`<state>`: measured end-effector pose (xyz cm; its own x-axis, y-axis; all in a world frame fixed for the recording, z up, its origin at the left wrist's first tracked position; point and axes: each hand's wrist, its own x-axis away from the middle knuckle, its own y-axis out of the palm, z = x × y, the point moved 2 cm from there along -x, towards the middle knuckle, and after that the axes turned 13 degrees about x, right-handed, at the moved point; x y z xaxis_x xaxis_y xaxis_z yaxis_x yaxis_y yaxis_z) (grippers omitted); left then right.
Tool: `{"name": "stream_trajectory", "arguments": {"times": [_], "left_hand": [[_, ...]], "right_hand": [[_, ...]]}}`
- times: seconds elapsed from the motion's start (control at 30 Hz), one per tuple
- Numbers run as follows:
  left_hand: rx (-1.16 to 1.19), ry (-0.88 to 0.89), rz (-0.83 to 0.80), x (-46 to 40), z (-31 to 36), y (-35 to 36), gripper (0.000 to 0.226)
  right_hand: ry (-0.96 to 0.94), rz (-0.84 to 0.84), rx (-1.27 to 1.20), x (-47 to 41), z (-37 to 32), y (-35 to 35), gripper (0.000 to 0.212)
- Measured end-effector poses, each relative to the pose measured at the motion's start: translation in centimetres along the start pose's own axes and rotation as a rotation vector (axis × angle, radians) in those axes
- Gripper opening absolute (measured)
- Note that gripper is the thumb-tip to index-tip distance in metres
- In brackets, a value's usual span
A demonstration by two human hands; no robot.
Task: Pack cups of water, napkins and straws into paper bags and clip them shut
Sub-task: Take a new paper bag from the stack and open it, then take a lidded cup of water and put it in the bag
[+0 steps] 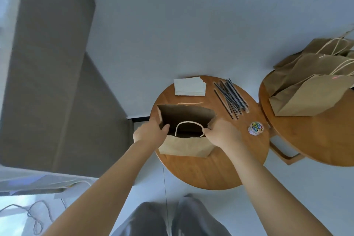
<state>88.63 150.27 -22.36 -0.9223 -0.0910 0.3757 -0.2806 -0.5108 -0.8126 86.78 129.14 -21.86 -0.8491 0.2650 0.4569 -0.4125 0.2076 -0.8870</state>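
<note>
A person in grey trousers (153, 220) stands over a round wooden table (206, 170), both bare forearms reaching forward. On the table's near half a brown paper bag (183, 145) stands open. The left hand (149, 134) grips the bag's left rim, thumb curled inside the mouth and fingers round the outside. The right hand (222, 134) holds the right rim, fingers clamped on the paper edge beside the white cord handle (188, 123) that arches over the dark opening. Just right of that hand sits a small clear tub of coloured paper clips (255, 128). Farther back lie a loose bundle of black straws (230, 96) at right and a stack of white napkins (189, 86) at left, behind the bag. On a second round table (306, 140) to the right, more brown paper bags (310, 82) lie heaped on their sides. A grey sofa (47, 63) fills the left side.
</note>
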Motion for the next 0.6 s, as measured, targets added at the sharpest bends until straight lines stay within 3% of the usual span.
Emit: {"name": "stream_trajectory", "arguments": {"times": [0.17, 0.3, 0.4, 0.6], "left_hand": [[0.001, 0.128, 0.057, 3.3, 1.0, -3.3, 0.042], [0.266, 0.243, 0.015, 7.5, 0.5, -7.9, 0.029], [0.315, 0.353, 0.055, 11.6, -1.3, -12.1, 0.018], [0.285, 0.512, 0.197, 18.8, -8.6, -20.3, 0.034]], "right_hand": [[0.006, 0.136, 0.068, 4.4, -1.6, -4.5, 0.017], [-0.101, 0.338, 0.05, 10.2, -5.8, -8.2, 0.01], [-0.207, 0.432, -0.002, 15.3, -10.4, -9.5, 0.021], [-0.297, 0.589, -0.083, 25.1, -19.4, -9.9, 0.029]]}}
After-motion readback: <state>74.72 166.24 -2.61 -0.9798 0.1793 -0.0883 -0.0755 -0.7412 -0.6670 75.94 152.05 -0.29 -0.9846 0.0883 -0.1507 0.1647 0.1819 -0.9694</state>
